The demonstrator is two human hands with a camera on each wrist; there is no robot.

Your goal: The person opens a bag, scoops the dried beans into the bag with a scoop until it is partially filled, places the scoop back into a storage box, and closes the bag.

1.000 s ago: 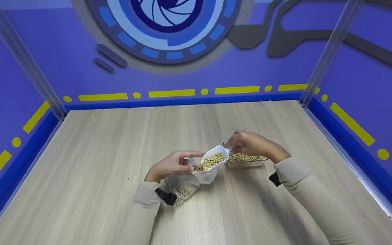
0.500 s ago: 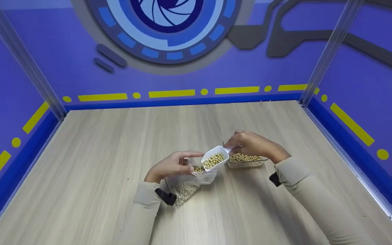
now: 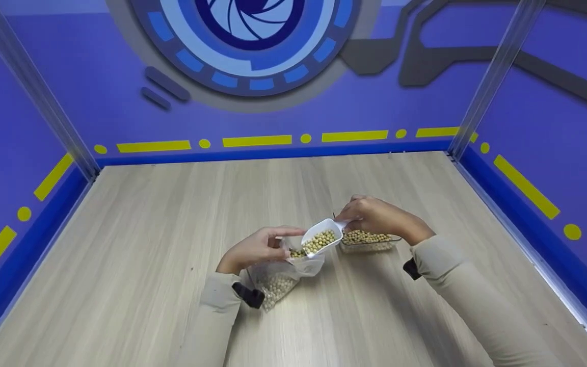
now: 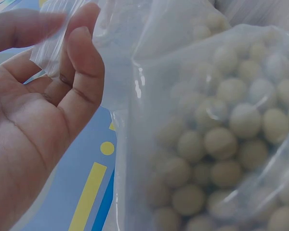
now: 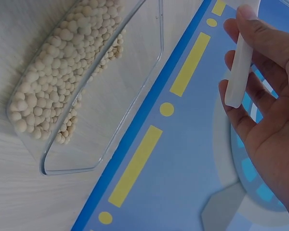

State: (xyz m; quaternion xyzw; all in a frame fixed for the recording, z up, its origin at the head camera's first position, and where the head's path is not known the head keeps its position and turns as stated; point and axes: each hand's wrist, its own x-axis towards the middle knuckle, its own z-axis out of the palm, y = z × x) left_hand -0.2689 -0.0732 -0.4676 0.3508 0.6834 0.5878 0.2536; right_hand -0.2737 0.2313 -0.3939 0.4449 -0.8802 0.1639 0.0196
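A white plastic scoop [image 3: 329, 225] carries a load of round, pale-yellow beans [image 3: 320, 241] that look like soybeans. My right hand [image 3: 376, 217] grips its handle [image 5: 239, 73] between thumb and fingers. The scoop's front lip is over the mouth of a clear plastic bag [image 3: 276, 286], which holds more beans and leans on the table. My left hand [image 3: 256, 249] pinches the bag's upper edge, the thumb and fingertips on the film in the left wrist view. Beneath my right hand stands a clear rectangular container [image 3: 367, 246] of the same beans, partly hidden by that hand.
The wood-grain table [image 3: 161, 265] extends on both sides of the hands. Blue printed panels [image 3: 258, 120] with yellow marks enclose it at the back and sides. Metal posts [image 3: 495, 71] rise at the rear corners.
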